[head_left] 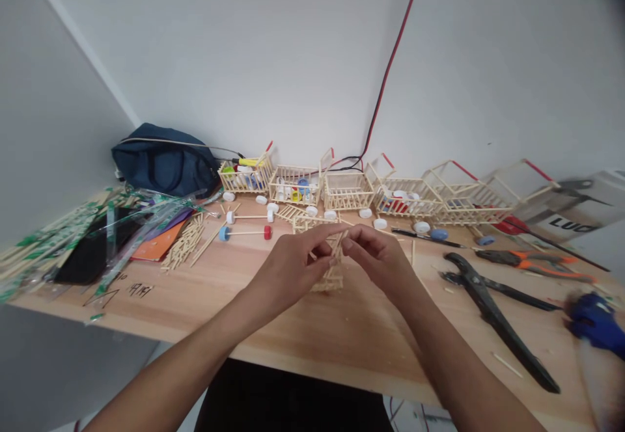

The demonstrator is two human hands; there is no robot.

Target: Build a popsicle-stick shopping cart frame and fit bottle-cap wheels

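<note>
At the middle of the table my left hand (297,259) and my right hand (378,256) meet over a small frame of thin wooden sticks (328,282). Both hands are closed, fingertips pinching slender sticks at the frame's upper part. My fingers hide much of the frame. Just behind my left hand lies another lattice of sticks (305,224), partly covered. Further back stands a row of small stick carts with bottle-cap wheels, among them one cart (347,191) directly behind my hands.
Left are two cap-wheel axles (247,232), loose cut sticks (185,243), a dark phone-like slab (92,250), plastic-wrapped sticks (53,237) and a blue bag (166,159). Right lie black-handled cutters (498,315), orange-handled pliers (532,261) and a blue glue-gun-like tool (598,321).
</note>
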